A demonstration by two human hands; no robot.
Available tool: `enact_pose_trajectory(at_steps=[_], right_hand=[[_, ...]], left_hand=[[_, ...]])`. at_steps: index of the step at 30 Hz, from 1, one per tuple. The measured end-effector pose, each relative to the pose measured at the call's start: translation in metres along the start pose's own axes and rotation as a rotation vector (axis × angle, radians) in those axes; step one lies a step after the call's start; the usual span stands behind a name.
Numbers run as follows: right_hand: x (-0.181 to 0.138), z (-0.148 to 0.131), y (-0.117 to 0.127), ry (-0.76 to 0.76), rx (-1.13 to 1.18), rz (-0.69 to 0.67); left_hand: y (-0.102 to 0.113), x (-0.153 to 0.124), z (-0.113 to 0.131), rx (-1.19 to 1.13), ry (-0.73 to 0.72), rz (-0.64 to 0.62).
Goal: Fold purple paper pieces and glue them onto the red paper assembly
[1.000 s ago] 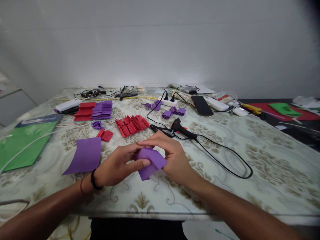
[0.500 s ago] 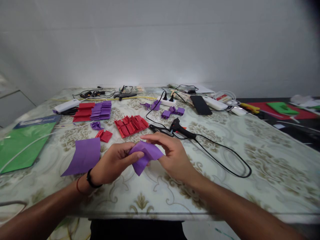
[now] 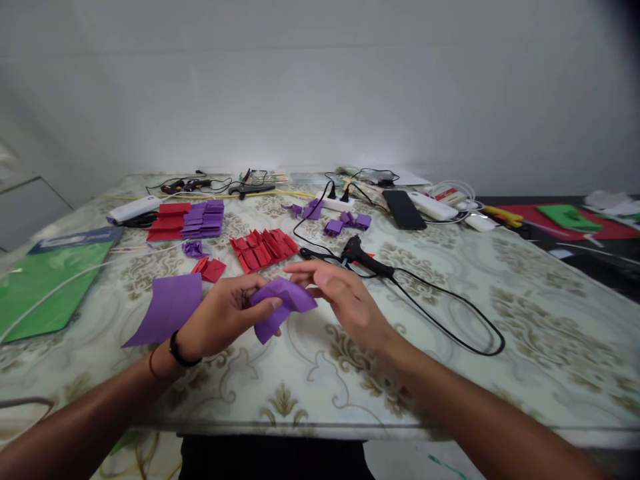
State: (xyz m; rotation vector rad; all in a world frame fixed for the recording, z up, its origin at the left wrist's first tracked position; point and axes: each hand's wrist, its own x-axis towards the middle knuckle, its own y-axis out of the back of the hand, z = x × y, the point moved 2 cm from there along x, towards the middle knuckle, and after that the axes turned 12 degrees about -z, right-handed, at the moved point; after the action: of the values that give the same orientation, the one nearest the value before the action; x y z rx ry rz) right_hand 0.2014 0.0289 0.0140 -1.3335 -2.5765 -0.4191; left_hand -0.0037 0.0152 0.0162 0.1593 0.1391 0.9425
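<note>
Bending along its creases, a small piece of thin purple paper [image 3: 285, 293] hangs above the near middle of the table [image 3: 310, 393], which has a cream covering with brown floral patterns. The left hand [image 3: 223, 313] has its fingers clamped on the paper's left part, thumb on top. The right hand [image 3: 355, 307] stands at the paper's other edge, its fingers loosely apart; whether they touch the paper, I cannot tell. Just beside the left wrist, which wears a black band [image 3: 179, 350], lies a flat purple paper sheet [image 3: 173, 307]. Beyond the hands are a small folded red paper piece [image 3: 213, 269], a crumpled purple paper bit [image 3: 194, 249] and a block of pleated red paper pieces [image 3: 263, 250]. A black glue gun [image 3: 367, 258] with a looping cord lies beyond the right hand; farther back are a black smartphone [image 3: 404, 210] and a white power strip [image 3: 333, 203] holding two black plugs. A flat green packet [image 3: 55, 287] lies at the far left.
</note>
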Motion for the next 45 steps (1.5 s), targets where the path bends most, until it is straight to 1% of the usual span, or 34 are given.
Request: enact_pose_trajectory(at_steps=[3,5,6,12,20,24,28,32,36,41,45], right_hand=[[0.003,0.000,-0.003,-0.132,-0.060,-0.054],[0.005,0.000,-0.006,-0.174,-0.084,-0.076],[0.005,0.001,-0.006,-0.187,-0.079,-0.080],[0.004,0.008,-0.003,-0.196,-0.017,-0.049],[0.006,0.005,-0.001,-0.180,-0.041,0.016],[0.006,0.006,-0.001,-0.198,-0.039,0.016],[0.006,0.007,0.001,-0.220,-0.037,0.024],[0.006,0.006,0.002,-0.216,-0.048,0.013],[0.006,0.007,-0.001,-0.185,-0.107,-0.001],[0.005,0.009,-0.009,-0.179,-0.158,-0.039],[0.004,0.010,-0.007,-0.166,-0.134,-0.011]], left_hand=[[0.002,-0.001,0.001,0.227,-0.018,0.002],[0.002,-0.001,0.002,0.351,-0.039,-0.001],[0.002,-0.001,0.002,0.374,-0.042,0.001],[0.003,0.000,0.002,0.251,0.009,0.033],[0.007,0.000,0.010,0.353,-0.100,0.056],[0.009,0.000,0.008,0.397,-0.086,0.045],[0.012,-0.001,0.007,0.422,-0.095,0.063],[0.012,0.000,0.005,0.382,-0.101,0.086],[0.007,0.002,-0.002,0.291,-0.060,0.112],[0.003,0.001,-0.007,0.314,-0.032,0.059],[0.007,0.001,-0.004,0.306,-0.049,0.074]])
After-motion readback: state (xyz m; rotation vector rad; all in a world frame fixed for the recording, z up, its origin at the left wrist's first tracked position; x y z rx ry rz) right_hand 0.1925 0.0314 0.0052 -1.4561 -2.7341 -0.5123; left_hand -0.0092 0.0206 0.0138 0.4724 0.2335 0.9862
